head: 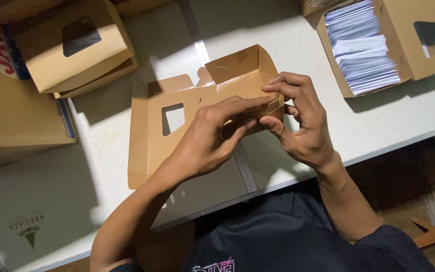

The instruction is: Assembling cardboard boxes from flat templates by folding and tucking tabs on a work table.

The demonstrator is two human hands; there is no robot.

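Your left hand (205,138) presses its fingers (242,105) together on the end flap of the half-folded brown window box (152,136). Your right hand (303,118) pinches that same corner, apparently to keep the wall upright. The box rests on the pale table (117,131), between a finished box (74,48) and one holding white papers (363,48).

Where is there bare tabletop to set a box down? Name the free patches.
Free: the table strip between the half-folded box and the box of paper slips; the near-left corner below the flat cardboard. Crowded: the middle, where the left hand and right hand grip the box, and the far left by the finished window box.
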